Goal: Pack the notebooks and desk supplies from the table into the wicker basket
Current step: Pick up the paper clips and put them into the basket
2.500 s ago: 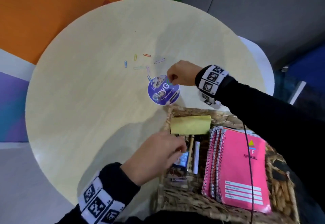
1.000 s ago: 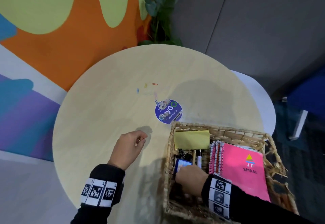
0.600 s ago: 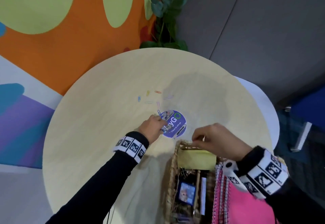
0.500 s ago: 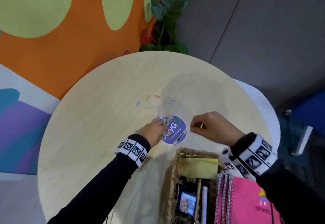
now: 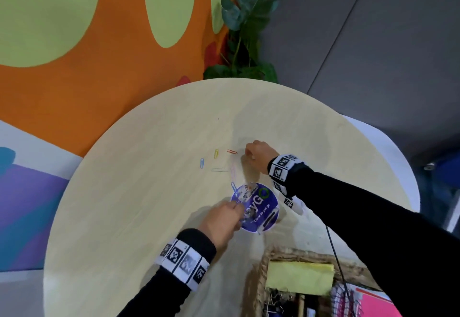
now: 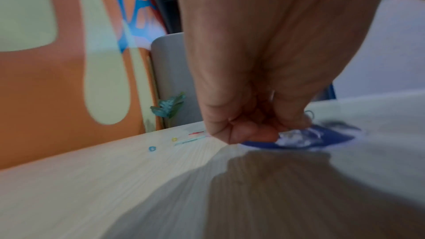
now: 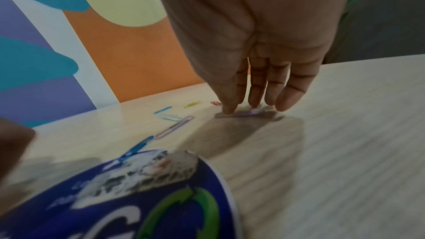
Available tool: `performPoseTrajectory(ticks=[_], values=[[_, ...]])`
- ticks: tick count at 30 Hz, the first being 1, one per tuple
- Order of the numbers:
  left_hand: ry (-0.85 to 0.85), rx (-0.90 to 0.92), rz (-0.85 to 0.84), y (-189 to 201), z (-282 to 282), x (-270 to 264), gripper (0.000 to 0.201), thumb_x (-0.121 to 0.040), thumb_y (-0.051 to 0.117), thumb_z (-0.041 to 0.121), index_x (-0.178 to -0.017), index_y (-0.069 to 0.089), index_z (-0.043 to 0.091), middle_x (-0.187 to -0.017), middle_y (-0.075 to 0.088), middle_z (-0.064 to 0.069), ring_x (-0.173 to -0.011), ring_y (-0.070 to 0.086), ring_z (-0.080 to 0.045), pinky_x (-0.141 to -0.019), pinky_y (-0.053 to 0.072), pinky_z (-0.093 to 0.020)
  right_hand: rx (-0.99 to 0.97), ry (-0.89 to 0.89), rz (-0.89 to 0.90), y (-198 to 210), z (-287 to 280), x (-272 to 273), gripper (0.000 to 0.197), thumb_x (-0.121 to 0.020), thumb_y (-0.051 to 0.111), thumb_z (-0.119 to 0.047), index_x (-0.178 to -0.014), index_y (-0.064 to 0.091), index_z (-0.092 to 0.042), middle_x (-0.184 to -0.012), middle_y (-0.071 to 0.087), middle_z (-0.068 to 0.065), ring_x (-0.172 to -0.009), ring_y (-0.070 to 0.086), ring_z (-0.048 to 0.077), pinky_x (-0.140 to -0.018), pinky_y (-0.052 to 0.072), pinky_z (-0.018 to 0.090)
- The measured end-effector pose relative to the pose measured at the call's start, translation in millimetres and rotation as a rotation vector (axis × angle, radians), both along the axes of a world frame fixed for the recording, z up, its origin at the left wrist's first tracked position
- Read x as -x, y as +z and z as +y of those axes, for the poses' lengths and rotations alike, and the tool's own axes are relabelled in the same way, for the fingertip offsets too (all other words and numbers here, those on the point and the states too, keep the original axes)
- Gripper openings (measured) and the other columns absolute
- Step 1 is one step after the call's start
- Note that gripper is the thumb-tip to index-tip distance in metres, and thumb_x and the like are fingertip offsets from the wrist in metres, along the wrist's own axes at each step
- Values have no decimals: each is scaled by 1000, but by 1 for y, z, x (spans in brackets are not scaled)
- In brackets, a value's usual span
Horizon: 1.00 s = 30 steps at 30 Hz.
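While the right hand (image 7: 255, 57) presses straight fingertips onto a pale purple paper clip (image 7: 243, 114), the left hand (image 5: 221, 222) pinches the round blue sticker (image 5: 258, 209). Both lie on the pale wooden surface (image 5: 139, 192).

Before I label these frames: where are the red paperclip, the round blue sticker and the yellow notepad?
red paperclip (image 5: 232, 151), head view, mid-wire.
round blue sticker (image 5: 261, 208), head view, printed face.
yellow notepad (image 5: 298, 278), head view, top sheet.

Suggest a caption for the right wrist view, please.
Right hand fingertips press a paper clip on the table, beyond a round blue sticker.
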<state>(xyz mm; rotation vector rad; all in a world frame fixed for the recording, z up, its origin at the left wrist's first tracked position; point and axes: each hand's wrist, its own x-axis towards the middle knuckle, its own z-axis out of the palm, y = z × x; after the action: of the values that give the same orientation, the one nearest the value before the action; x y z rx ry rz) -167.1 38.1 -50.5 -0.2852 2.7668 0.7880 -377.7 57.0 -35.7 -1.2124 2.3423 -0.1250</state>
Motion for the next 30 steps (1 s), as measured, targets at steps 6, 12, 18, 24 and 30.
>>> performPoseTrajectory(ticks=[6,12,18,24,30], values=[[282,-206,275,18,7,-36,17,-90,48,20,-101,59,13,-84,46,7,-78,45,-10,-70,34,-17,-60,34,30,-15,-7,5,21,-91,52,-16,-100,62,1,-115,53,23,-103,55,38,-87,45,39],[395,-249,354,42,26,-67,16,-86,53,27,-90,67,19,-86,59,4,-74,55,-6,-71,35,-5,-43,55,11,36,18,-13,16,-88,58,-15,-99,67,-7,-110,67,15,-101,62,31,-80,47,32],[368,-249,380,60,49,-73,14,-84,57,24,-88,68,16,-76,56,6,-69,48,-2,-67,33,0,93,49,21,127,126,-84,12,-81,64,-12,-91,71,-12,-91,72,7,-78,57,23,-71,44,28],[228,-218,408,76,74,-70,8,-85,63,17,-90,68,14,-80,63,1,-71,52,-5,-69,35,-4,-81,160,-211,110,235,-197,8,-82,59,-13,-83,67,-12,-86,72,8,-83,64,28,-71,51,37],[103,-219,365,107,104,-86,15,-80,69,15,-86,56,20,-69,62,11,-66,61,-8,-68,47,-25,-407,300,-162,51,251,-248,19,-86,48,3,-99,62,2,-88,62,19,-85,63,36,-58,42,34]])
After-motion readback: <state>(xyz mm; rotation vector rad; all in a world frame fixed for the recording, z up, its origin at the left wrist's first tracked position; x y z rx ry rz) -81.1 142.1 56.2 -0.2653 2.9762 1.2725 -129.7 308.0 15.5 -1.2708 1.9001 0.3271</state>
